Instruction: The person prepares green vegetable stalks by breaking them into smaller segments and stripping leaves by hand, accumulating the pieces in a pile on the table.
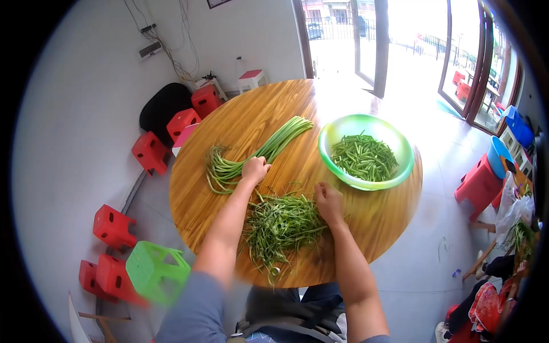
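Note:
A bundle of long green stalks lies across the round wooden table, its stringy ends to the left. My left hand is closed at the bundle's near edge, with its fingers curled; what they pinch is too small to make out. To the right, my right hand is closed beside a loose heap of green trimmings; anything between its fingers is hidden. Behind it stands a green and white bowl holding short cut green pieces.
Red stools and a green stool stand left of the table. A red stool with a blue basin is at the right. Another person's legs show at the lower right. Glass doors stand open behind.

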